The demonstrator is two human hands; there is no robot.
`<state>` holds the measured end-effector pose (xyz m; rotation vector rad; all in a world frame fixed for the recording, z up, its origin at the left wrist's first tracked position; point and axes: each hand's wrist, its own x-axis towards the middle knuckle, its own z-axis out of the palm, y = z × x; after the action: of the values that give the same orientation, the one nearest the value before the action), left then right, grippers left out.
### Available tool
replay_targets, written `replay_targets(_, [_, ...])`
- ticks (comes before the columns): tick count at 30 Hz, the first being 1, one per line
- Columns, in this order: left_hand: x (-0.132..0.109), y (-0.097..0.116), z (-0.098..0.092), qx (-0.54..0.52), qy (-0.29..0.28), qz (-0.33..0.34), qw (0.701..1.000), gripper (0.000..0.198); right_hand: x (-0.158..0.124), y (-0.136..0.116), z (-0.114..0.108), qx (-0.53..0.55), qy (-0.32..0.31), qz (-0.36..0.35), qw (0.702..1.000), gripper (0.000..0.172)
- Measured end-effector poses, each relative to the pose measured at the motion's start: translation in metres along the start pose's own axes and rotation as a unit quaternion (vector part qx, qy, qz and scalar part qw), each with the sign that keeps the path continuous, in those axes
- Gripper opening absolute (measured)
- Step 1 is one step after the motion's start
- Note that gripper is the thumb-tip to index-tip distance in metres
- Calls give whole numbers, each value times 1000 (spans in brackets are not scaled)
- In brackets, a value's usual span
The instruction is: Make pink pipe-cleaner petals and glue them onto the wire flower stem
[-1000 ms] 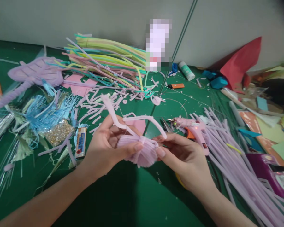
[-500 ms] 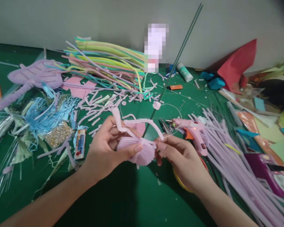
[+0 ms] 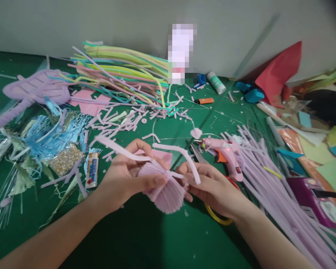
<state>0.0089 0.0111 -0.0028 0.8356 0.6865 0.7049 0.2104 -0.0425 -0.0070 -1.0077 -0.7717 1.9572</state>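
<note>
A pleated, fan-shaped piece of lilac pipe cleaners (image 3: 169, 196) is pinched in my left hand (image 3: 126, 175), the thumb lying across its front. My right hand (image 3: 210, 185) is closed at the piece's right side, on a short lilac pipe cleaner end (image 3: 177, 174); the fingertips are partly hidden. One loose strip (image 3: 120, 148) sticks out to the left past my left fingers. Another strip (image 3: 182, 150) arches over and hangs in front of my right hand. Behind the piece, thin green sticks (image 3: 257, 45) show only as a smear, with a lilac tuft (image 3: 196, 133) near them.
A pink glue gun (image 3: 224, 149) and scissors (image 3: 217, 216) lie beside my right hand. Lilac pipe cleaners (image 3: 268, 194) spread at right, a coloured bundle (image 3: 123, 74) at the back. Blue tassels (image 3: 53, 130), a bead bag (image 3: 65, 158) and a small box (image 3: 92, 170) sit left.
The fan-shaped piece has turned so more of its pleated face shows downward. The left strip has swung down to the left, and the sticks have tilted right, now blurred.
</note>
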Motion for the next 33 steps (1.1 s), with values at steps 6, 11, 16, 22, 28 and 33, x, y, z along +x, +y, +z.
replay_targets(6, [1, 0, -3, -29, -17, -26, 999, 35, -1, 0, 1, -227, 74, -119, 964, 15])
replay_targets(11, [2, 1, -4, 15, 12, -9, 1000, 34, 1, 7, 9, -235, 156, -152, 947, 13])
replay_targets(16, [4, 0, -3, 36, 63, 1, 997, 34, 7, 11, 11, -68, 180, -53, 980, 23])
replay_targets(22, [7, -2, -3, 67, 102, 10, 993, 39, 4, 8, 7, -51, 238, 1, 970, 27])
replay_targets(28, [8, -2, -2, 130, 147, 41, 980, 40, -8, -4, 14, -446, 390, -252, 765, 17])
replay_targets(33, [4, -2, 3, 215, 157, 80, 961, 40, 3, -19, 30, -719, 271, -283, 575, 19])
